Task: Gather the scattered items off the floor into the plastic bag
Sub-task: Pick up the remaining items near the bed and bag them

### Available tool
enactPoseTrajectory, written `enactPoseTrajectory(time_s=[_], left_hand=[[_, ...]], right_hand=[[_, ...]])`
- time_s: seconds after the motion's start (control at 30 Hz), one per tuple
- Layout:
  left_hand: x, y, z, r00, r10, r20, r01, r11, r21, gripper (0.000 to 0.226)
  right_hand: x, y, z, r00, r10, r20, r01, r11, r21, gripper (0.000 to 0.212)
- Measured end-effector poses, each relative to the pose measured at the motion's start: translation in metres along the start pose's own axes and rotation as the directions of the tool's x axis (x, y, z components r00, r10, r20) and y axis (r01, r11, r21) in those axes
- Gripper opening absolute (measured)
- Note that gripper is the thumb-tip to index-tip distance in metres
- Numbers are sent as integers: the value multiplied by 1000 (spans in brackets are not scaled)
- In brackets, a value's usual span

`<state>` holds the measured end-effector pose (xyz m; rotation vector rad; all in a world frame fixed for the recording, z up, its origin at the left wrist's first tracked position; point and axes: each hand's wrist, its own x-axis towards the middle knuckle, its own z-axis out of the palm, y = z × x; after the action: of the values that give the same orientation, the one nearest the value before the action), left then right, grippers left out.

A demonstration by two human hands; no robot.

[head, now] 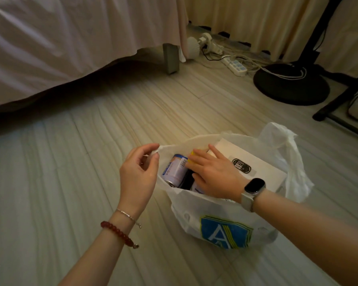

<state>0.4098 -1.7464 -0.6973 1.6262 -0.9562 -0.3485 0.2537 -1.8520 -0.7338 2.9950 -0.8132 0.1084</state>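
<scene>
I see the white plastic bag [215,215] with a blue crest standing open on the floor [70,182]. My left hand [137,174] pinches its rim; my right hand [213,174], fingers spread, rests inside on a yellow item [191,154] beside a can [174,170].

The bag [225,221] mouth is crowded: a white box [262,168] fills its right side, a can [174,170] the left. Bare floor [70,182] lies open left of it; a fan base [291,83] and cables [246,62] block the far right.
</scene>
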Motion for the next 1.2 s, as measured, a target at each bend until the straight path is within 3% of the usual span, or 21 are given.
enactPoseTrajectory(time_s=[0.17, 0.3, 0.6, 0.73, 0.83, 0.9, 1.03, 1.13, 1.2], left_hand=[[3, -15, 3, 999, -6, 49, 0, 994, 112, 21], [0, -32, 8, 995, -52, 88, 34, 980, 197, 21], [-3, -40, 6, 984, -180, -1, 179, 981, 71, 16], [18, 15, 2, 995, 14, -100, -27, 991, -129, 28], [14, 57, 17, 979, 200, 41, -191, 969, -157, 34], [7, 63, 22, 973, 221, 65, -209, 967, -147, 34], [6, 53, 9, 994, 109, -9, -108, 970, -217, 34], [8, 52, 5, 999, 19, -50, -31, 970, -242, 34], [9, 54, 1, 997, -18, -81, -4, 964, -264, 33]], right_hand=[[-9, 15, -2, 993, 51, 108, -69, 984, 165, 42], [-19, 16, 3, 999, 20, 49, -28, 988, 155, 42], [-28, 19, -5, 979, 72, 188, -121, 958, 261, 40], [-24, 20, -19, 988, 152, 37, -154, 905, 397, 38], [-20, 27, -31, 959, 261, -111, -182, 868, 463, 44], [-13, 34, -34, 965, 260, -32, -228, 892, 389, 54], [11, 44, -22, 941, 256, 221, -303, 929, 213, 61], [29, 52, -22, 899, 293, 325, -351, 927, 135, 43], [34, 53, -30, 923, 283, 260, -314, 945, 87, 27]])
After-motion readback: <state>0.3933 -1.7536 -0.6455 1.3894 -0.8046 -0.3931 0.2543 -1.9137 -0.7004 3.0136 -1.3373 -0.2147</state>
